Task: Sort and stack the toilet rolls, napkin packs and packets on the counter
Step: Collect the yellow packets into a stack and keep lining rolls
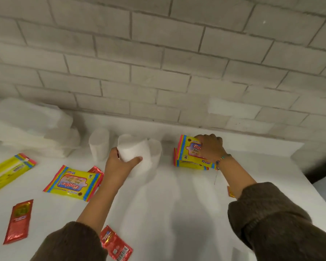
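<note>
My left hand grips a white toilet roll lifted over another roll. More rolls stand behind, one at the left and one at the right. My right hand holds a yellow wipes pack tilted on top of a like pack near the wall. Another wipes pack lies flat at the left, and a yellow pack lies at the far left. Red packets lie at the lower left and by my left sleeve.
White napkin packs are piled against the brick wall at the back left. A red packet peeks from under the flat wipes pack. The white counter ends at a right edge with dark floor beyond.
</note>
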